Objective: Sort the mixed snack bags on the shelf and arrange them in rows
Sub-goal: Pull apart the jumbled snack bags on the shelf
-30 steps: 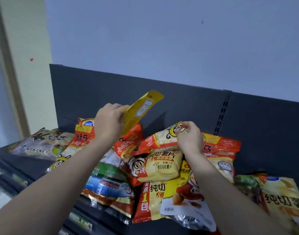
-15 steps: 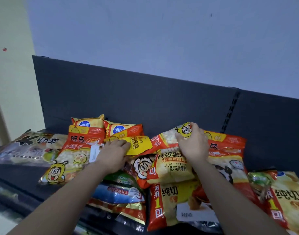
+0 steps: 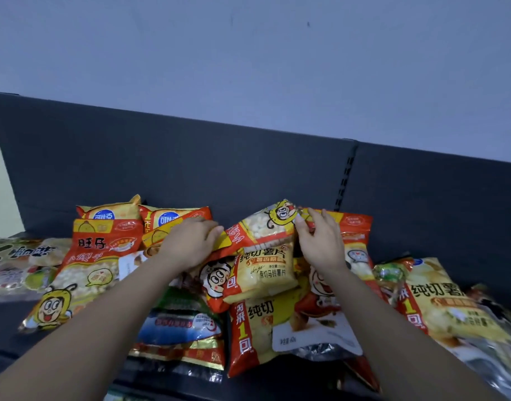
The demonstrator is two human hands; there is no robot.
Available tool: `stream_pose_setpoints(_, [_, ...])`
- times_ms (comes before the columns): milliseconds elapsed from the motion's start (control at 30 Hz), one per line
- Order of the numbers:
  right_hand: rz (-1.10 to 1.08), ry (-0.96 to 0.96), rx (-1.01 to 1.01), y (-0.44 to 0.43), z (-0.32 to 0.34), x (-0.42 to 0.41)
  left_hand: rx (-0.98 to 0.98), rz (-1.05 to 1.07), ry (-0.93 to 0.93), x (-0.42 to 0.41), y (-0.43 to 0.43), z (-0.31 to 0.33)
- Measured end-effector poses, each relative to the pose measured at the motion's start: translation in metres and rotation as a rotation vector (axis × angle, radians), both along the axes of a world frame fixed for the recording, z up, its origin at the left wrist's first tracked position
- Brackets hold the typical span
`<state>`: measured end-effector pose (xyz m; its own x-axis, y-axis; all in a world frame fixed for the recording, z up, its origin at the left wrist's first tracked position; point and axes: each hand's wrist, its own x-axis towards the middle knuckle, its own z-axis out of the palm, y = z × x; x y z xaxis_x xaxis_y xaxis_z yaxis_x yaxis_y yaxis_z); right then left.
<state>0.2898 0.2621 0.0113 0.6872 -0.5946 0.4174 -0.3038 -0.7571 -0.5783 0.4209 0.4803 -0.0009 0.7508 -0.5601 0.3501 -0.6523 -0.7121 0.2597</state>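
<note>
Mixed snack bags lie heaped on a dark shelf (image 3: pixel 14 319). My left hand (image 3: pixel 190 244) rests flat on a yellow bag (image 3: pixel 157 236) that lies across the top of the heap, in front of two orange-yellow chip bags (image 3: pixel 173 218). My right hand (image 3: pixel 320 244) pinches the top corner of a red-and-clear puffed-snack bag with a bee cartoon (image 3: pixel 263 228). That bag lies tilted on a small yellow chip bag (image 3: pixel 263 270). A red bag (image 3: pixel 355 227) lies under my right hand.
A large red puffed-snack bag (image 3: pixel 95 256) lies left of the heap, with a pale bag (image 3: pixel 17 261) at the far left. Blue-green bags (image 3: pixel 176 322) and a big chip bag (image 3: pixel 254 328) lie in front. Another chip bag (image 3: pixel 445 296) lies right. The dark back panel (image 3: pixel 190 157) rises behind.
My left hand brought the yellow bag down from the air onto the heap and now lies flat on it. My right hand stayed on the bee bag, shifting to its top corner.
</note>
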Motion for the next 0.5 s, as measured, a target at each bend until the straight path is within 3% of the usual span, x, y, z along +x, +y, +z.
stream_pose_setpoints(267, [-0.128, 0.275, -0.197, -0.065, 0.022, -0.081, 0.030, -0.147, -0.203, -0.044, -0.086, 0.044])
stream_pose_setpoints(500, [-0.269, 0.452, -0.306, -0.126, 0.035, -0.186, 0.108, -0.345, -0.312, -0.137, -0.189, 0.058])
